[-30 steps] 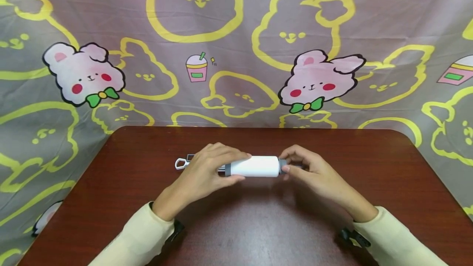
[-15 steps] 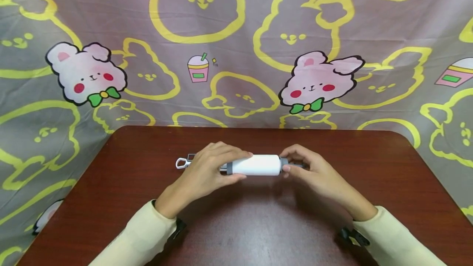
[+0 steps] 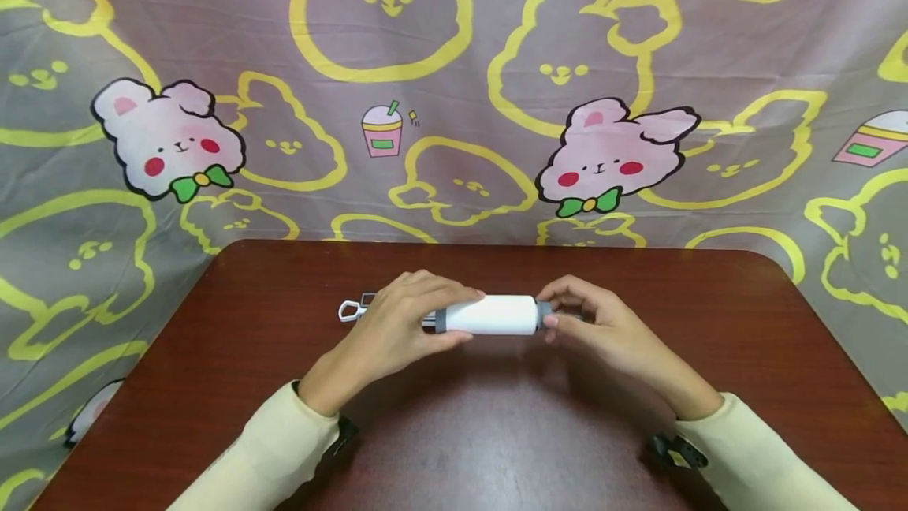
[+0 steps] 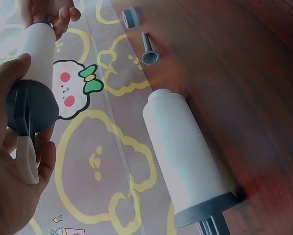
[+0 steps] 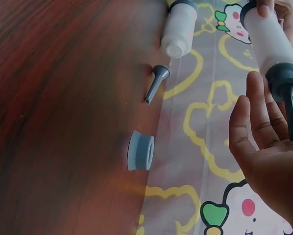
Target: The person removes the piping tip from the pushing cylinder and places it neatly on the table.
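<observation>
My left hand (image 3: 390, 328) grips the rear of a white icing syringe (image 3: 505, 315), held level over the table. In the left wrist view its dark grey rear cap (image 4: 43, 105) faces the camera, and a white loop handle (image 4: 28, 164) sticks out by the palm. My right hand (image 3: 613, 333) pinches the grey collar (image 5: 282, 77) at the front end between thumb and fingers. A thin dark nozzle (image 5: 289, 117) points out of that collar past the palm. Part of the plunger is hidden behind the left hand.
A second white syringe (image 4: 183, 152) with a grey end lies on the wooden table (image 3: 454, 432), its front without a nozzle. Near it are a loose grey nozzle (image 5: 158, 82) and a grey ring (image 5: 140, 152). Patterned cloth (image 3: 454, 101) hangs behind the table.
Both hands and the icing syringe stay almost in place, the syringe slightly higher in the head view. The right fingertips have shifted a little on the collar.
</observation>
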`<state>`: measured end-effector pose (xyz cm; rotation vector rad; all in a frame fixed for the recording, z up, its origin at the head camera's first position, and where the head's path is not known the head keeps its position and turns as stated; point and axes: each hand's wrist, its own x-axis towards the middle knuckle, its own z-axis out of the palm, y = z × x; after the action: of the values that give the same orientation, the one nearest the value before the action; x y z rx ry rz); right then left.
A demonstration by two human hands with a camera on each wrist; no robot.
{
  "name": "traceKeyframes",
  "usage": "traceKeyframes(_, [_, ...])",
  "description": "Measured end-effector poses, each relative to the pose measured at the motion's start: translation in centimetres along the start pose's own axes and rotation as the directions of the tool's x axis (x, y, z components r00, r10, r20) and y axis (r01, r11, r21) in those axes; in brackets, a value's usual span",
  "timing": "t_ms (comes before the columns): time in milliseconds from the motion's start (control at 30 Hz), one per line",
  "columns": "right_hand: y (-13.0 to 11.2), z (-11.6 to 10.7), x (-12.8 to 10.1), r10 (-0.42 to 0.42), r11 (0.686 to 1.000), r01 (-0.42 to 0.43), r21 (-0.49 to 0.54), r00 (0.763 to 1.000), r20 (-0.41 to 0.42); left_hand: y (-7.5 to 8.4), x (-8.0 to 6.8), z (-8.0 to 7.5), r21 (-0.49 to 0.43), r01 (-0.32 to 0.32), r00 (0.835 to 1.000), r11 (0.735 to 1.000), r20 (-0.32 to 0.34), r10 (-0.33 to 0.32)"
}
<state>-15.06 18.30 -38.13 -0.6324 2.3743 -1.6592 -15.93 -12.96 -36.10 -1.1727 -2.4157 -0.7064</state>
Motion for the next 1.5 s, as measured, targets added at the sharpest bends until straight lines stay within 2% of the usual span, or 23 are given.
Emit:
traceKeyframes(167, [0.05,0.06,-0.08,-0.005,0.998,0.004,-0.057,1.0,-0.019,0.03,0.05,0.03,0.001,-0.009,1.0,1.0,-0.006,0.009])
traceKeyframes(467, [-0.08,-0.18,-0.17,0.006,0.999,-0.006,0.039,1.0,0.012,0.04,0.15,0.15,0.001,-0.012,1.0,1.0,-0.013,0.012])
traceKeyframes(700, [-0.18,-0.27,-0.15,-0.034,0.999,0.034,-0.021,0.999,0.003,0.09,0.28,0.07,-0.017,0.005,1.0,1.0,-0.007,-0.005])
traceKeyframes(1067, [-0.22,0.07,-0.36,-0.044,0.996,0.038,-0.083,0.997,-0.069,-0.02,0.26,0.26,-0.034,0.013,1.0,0.999,-0.017,-0.013])
traceKeyframes(1300, [-0.24,-0.03,-0.45,-0.035,0.995,0.028,-0.096,0.997,-0.07,0.01,0.27,0.19,-0.036,0.015,1.0,0.999,-0.011,-0.015])
traceKeyframes(1500, [-0.14,-0.19,-0.32,-0.014,0.999,0.012,-0.034,0.999,-0.041,0.0,0.18,0.09,-0.039,0.012,1.0,0.999,-0.009,-0.012])
